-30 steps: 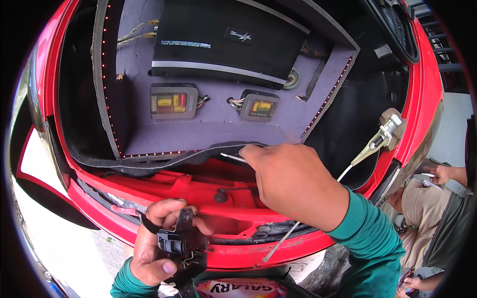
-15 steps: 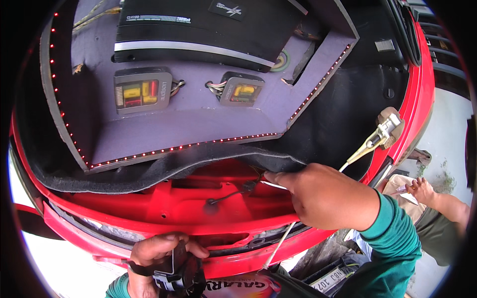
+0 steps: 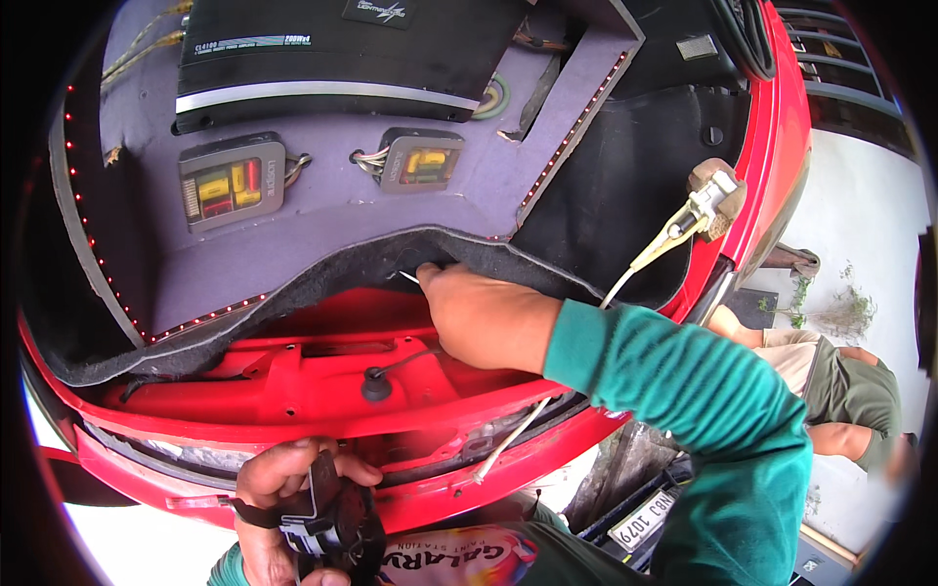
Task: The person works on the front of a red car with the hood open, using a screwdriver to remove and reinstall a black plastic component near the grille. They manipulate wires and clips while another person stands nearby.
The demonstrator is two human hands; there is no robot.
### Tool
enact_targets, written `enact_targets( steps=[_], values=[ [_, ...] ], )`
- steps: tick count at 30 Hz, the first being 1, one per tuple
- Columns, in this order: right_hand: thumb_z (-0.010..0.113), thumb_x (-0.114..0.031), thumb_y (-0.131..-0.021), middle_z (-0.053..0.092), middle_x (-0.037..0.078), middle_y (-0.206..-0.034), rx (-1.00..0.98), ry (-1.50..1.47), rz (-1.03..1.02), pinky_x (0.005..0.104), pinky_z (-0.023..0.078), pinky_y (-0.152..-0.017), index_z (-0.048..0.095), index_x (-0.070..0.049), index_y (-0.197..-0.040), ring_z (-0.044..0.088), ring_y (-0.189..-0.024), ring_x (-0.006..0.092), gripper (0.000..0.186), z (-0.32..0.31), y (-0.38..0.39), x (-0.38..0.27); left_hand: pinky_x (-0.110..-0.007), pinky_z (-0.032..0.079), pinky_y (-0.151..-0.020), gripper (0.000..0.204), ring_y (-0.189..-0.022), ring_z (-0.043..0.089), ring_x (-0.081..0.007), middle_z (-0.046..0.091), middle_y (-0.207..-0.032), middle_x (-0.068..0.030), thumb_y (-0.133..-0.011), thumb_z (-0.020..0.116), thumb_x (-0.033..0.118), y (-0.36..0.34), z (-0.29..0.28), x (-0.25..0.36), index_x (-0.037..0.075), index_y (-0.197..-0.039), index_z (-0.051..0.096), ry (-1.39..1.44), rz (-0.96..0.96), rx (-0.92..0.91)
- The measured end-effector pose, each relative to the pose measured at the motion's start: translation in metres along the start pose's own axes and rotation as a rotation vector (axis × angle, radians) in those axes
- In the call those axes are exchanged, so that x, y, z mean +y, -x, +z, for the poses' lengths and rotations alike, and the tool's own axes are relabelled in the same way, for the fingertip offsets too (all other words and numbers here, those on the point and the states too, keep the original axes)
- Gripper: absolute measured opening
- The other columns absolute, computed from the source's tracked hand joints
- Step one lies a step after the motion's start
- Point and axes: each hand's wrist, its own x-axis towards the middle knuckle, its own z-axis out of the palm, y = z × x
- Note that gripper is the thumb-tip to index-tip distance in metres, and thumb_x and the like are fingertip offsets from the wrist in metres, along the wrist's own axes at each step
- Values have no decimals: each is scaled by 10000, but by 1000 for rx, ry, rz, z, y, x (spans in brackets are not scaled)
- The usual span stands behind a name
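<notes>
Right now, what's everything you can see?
Open box: one, purple-grey, upper left
Tiny lights: many, red, box edges
Flat case: one, black, inside box
Windowed modules: two, grey, inside box
Lining: one, black, around box
Car: one, red, around lining
Rubber plug: one, black, on car
Corded fitting: one, whitish, right
Plate: one, white, lower right
Another person: one, olive, beige clothes, right
Bracketed part: one, black, lower left
Thin stick: one, whitish, centre
Sleeves: two, green, lower half
Left fingers: one set, bare, holding bracketed part
Right fingers: one set, bare, on stick

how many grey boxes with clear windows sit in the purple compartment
2: the left box and the right box, both below the black amplifier in the picture; others may be hidden.
</notes>
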Motion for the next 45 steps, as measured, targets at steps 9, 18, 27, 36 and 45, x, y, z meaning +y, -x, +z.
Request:
enact_targets(
  steps=[9,18,27,36,45],
  values=[
    [669,3,-909,758,296,-1168,-297,14,54,483,591,-992,719,59,-1198,731,-1164,468,299,-13,-12,2,-551,484,-1161,778,-1371,630,-441,570,-1536,-315,-972,773,398,23,-68,-23,-29,-1550,475,204,-480,-112],
    [626,40,-900,754,282,-1064,-209,-221,92,501,582,-876,712,25,-1165,747,-1047,459,279,-17,-19,5,-553,649,-983,1044,-1187,723,-481,525,-1534,-299,-854,951,275,19,-19,-14,79,-1671,333,97,78,39],
    [665,31,-846,770,286,-938,-378,259,-153,515,620,-832,776,58,-1010,769,-934,479,200,-16,-21,9,-587,657,-952,1021,-1174,725,-490,494,-1596,-273,-878,923,267,22,-45,-13,78,-1678,317,-13,32,-114],
    [711,21,-825,788,297,-999,-429,314,-23,528,637,-796,813,54,-986,787,-958,470,193,-19,-19,-2,-562,641,-955,831,-1139,738,-458,554,-1535,-271,-946,804,314,18,-57,-1,6,-1603,399,57,-268,-165],
    [723,-30,-825,793,271,-907,-556,485,-22,526,645,-817,840,44,-940,795,-947,463,180,3,-34,4,-537,626,-957,699,-1104,750,-427,614,-1474,-269,-1014,684,362,19,-64,-4,-66,-1529,480,140,-474,-137]
  ],
)
